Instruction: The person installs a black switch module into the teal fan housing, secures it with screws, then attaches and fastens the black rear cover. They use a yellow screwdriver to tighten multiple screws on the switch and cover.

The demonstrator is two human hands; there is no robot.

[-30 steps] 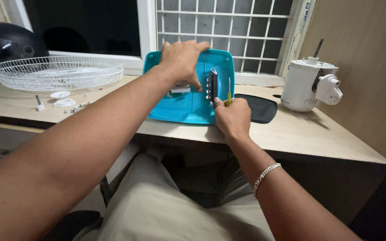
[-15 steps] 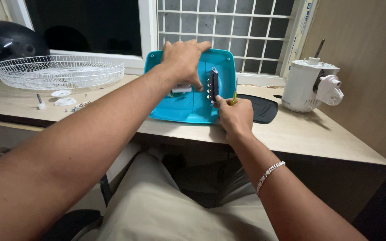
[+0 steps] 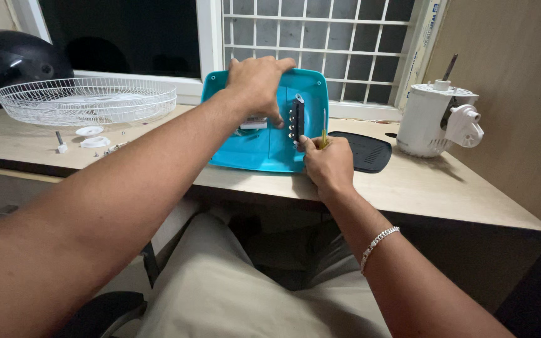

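A: Your left hand [image 3: 257, 84] is draped over the top edge of the teal plastic housing [image 3: 264, 141], fingers curled down inside it, fingertips touching a small white part [image 3: 253, 125] in there.

B: And your right hand [image 3: 328, 164] is closed around a thin yellow-green screwdriver [image 3: 324, 128], shaft pointing up, thumb pressed against the lower end of the black switch strip [image 3: 297, 119].

A: That strip stands upright inside the housing, right of centre, with a row of small metal knobs down its left edge. You can't tell whether the screwdriver tip touches it; the tip is clear of the strip from this angle.

B: The housing itself sits tilted, near edge on the desk [image 3: 408, 188], far edge raised toward the window grille [image 3: 320, 44].

A: Just beside your right hand, a flat black vented cover [image 3: 367, 150] lies on the desk, touching or nearly touching the housing's right side.

B: Further right, the white motor [image 3: 436, 119] stands upright near the wooden wall, a dark shaft sticking out of its top.

A: Off to your left, well apart, a white wire guard [image 3: 86, 100] lies flat on the desk. In front of it there are two small white discs [image 3: 92, 136] and a few loose screws [image 3: 114, 148].

B: A dark helmet [image 3: 14, 62] sits behind the guard in the far left corner. A silver bracelet [image 3: 380, 245] hangs on your right wrist.
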